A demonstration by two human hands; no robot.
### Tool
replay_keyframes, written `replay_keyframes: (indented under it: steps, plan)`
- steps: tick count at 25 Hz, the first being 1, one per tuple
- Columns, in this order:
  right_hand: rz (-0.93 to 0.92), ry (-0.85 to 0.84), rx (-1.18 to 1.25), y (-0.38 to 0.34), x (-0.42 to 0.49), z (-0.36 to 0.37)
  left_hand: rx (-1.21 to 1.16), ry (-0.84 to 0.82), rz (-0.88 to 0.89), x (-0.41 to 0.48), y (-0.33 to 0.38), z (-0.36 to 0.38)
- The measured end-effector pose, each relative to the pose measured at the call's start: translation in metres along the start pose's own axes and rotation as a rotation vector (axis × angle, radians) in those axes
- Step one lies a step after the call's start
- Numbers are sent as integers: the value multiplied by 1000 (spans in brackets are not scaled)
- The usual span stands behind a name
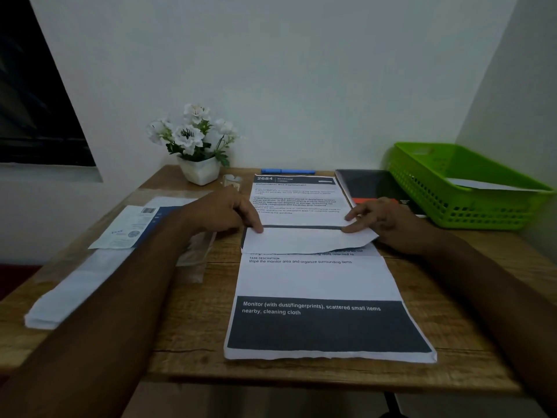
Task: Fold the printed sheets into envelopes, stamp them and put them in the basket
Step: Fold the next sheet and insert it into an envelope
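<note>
A printed sheet lies lengthwise on the wooden table, its dark band nearest me. Its far part is folded over into a white flap. My left hand presses a fingertip on the flap's left end. My right hand pinches the flap's right end, whose corner lifts a little. Beyond the flap lies another printed sheet headed 2684. A green basket stands at the far right with a white folded paper inside.
A stack of white envelopes lies at the left, with a printed packet behind it. A white flower pot, a blue pen and a black notebook line the far edge by the wall.
</note>
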State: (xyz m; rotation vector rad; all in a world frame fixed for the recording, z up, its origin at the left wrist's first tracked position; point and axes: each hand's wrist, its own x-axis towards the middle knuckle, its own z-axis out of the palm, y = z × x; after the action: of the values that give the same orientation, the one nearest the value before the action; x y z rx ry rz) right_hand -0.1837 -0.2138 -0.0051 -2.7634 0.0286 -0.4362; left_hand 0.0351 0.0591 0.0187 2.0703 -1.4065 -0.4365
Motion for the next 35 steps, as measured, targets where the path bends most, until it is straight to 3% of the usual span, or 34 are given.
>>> replay_keyframes:
  steps: [2,7,12,22,30,35]
  plan:
    - [4,-29,-69,0,-2,-3,-23,7,-3,-1,3,1]
    - [101,-68,72,-8,0,-8,22,8,-71,-1,12,10]
    - [176,-104,-32,-16,-6,-10,63,-7,-92,-1,15,14]
    - [137,-37,-63,-25,-11,-11,5,70,-55,-3,16,14]
    - [148,6,149,-23,-10,-7,-166,80,-20,-1,12,12]
    - [203,52,450,-20,-8,-5,-125,82,-15,-4,17,10]
